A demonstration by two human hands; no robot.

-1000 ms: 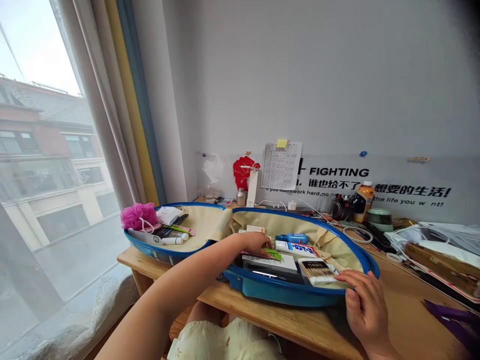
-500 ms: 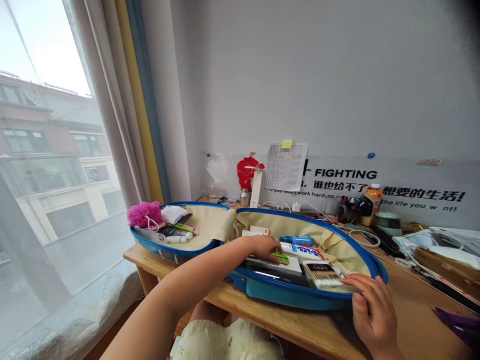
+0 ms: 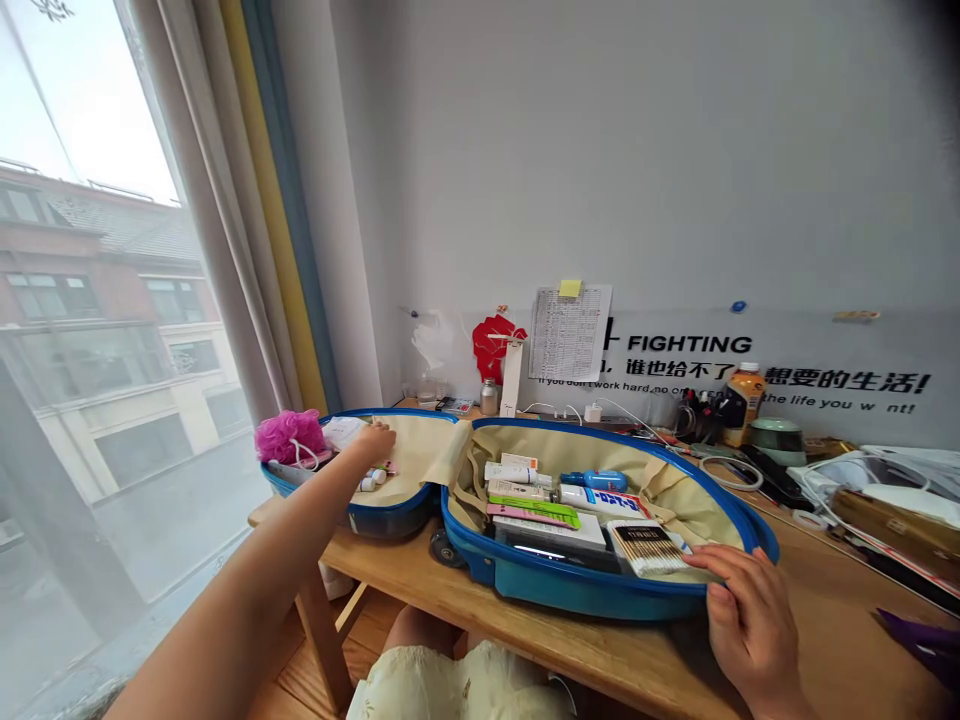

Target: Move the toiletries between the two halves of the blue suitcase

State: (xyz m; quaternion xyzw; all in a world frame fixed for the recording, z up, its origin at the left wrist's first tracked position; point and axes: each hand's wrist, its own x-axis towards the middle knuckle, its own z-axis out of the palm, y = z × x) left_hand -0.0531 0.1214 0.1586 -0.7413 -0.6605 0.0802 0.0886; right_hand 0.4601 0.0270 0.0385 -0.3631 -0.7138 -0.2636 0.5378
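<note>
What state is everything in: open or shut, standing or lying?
Blue suitcase: open, both halves spread
Toothpaste tube: lying down
Blue bottle: lying on its side
Cotton swab pack: filled; whether sealed, unclear
Orange bottle: upright, capped
Pink bath puff: bunched
Grey curtain: gathered
Right hand: open
Left hand: grip unclear

Window (image 3: 97, 110) glare L — upper-R corner v. dark.

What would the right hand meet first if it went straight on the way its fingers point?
Probably the cotton swabs, just ahead of the right hand; with depth unclear, they may be touching.
</note>
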